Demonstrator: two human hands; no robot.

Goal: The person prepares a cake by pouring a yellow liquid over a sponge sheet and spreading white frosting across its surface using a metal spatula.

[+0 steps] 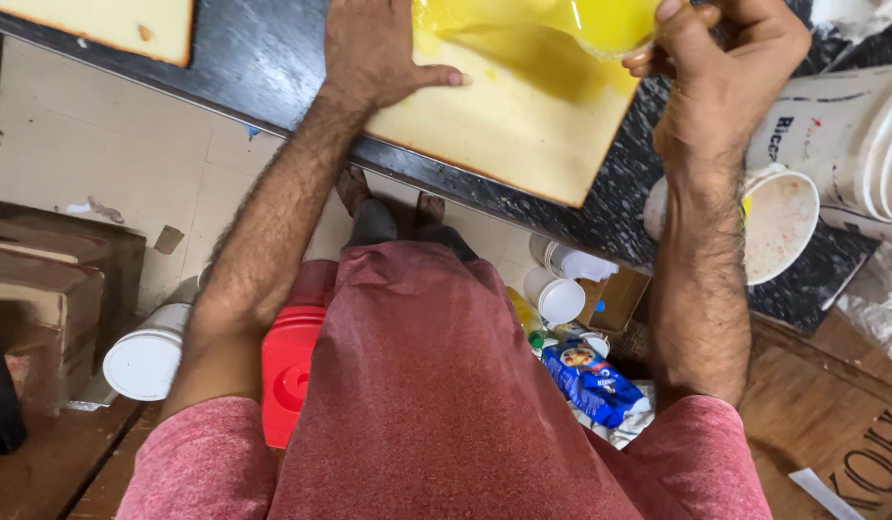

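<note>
Left hand [374, 53]: open, palm pressed flat on the near-left corner of the pale board [504, 130], thumb stretched out along its surface.
Right hand [721, 58]: closed around a tilted clear container [610, 24], gripping it at the rim; the container's upper part is cut off by the frame edge.
Yellow liquid [523, 48]: spread as a wet film over the far part of the board, thickest beneath the container; the near part of the board is bare.
Board position: lying on the dark speckled worktop [263, 58], one corner just at the worktop's front edge.
Nearby on worktop: a stained white cup [781, 223] beside the right forearm, with a stack of white buckets [851, 135] behind it.
Floor below: a red canister [290, 371], white lidded tubs [145, 361], a blue packet [590, 380].
Risk, run-off: the film could creep over the board's right edge onto the worktop, if pouring outpaces spreading.
Risk, slip: the board may shift towards the edge if liquid reaches the left palm.
Risk, knock: the right elbow is near the cup and could tip it.
</note>
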